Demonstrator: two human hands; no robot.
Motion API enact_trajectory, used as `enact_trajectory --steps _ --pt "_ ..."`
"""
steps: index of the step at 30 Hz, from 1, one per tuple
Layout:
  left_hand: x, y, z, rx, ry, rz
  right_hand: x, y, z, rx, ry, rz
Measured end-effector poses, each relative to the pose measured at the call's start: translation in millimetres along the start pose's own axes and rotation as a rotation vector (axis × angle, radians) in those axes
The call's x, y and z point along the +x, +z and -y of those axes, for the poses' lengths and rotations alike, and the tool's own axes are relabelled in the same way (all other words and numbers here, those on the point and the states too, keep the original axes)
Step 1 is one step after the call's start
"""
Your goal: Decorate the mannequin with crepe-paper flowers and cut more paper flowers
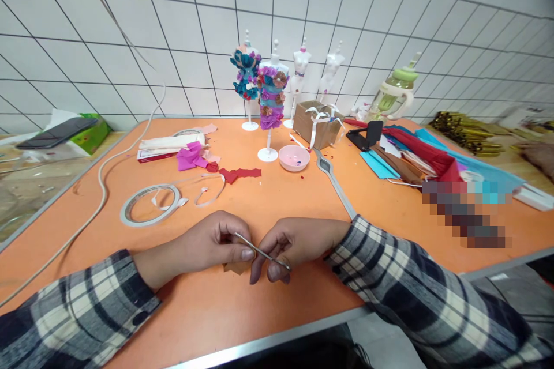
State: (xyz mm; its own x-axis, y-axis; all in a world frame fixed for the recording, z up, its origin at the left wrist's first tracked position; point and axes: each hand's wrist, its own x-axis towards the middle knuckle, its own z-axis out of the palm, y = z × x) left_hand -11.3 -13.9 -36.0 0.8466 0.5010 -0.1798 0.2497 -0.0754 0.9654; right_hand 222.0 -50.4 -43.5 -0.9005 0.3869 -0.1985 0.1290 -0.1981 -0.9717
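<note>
My left hand (219, 242) is closed in a pinch over a small piece of brown paper (236, 268), most of which the fingers cover. Thin metal scissors (264, 255) slant across between both hands, their tip by my left fingers. The handle end sits at the thumb of my right hand (294, 245), whose fingers are wrapped round it. Both hands are close together above the orange table (208, 311), near its front edge.
Left of the hands lies a roll of white tape (125, 213). Red crepe paper (240, 174), a pink bowl (294, 158) and a decorated dress form (272, 95) stand farther back. Near the wall are a cardboard box (318, 127) and a green-capped bottle (392, 95). A cable (101, 179) crosses the left side.
</note>
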Motion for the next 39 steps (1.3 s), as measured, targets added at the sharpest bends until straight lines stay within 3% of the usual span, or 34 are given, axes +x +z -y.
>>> enact_trajectory --steps 39 --pt "1.4 0.4 4.4 0.016 -0.025 0.033 4.4 0.9 -2.4 -0.028 -0.019 -0.027"
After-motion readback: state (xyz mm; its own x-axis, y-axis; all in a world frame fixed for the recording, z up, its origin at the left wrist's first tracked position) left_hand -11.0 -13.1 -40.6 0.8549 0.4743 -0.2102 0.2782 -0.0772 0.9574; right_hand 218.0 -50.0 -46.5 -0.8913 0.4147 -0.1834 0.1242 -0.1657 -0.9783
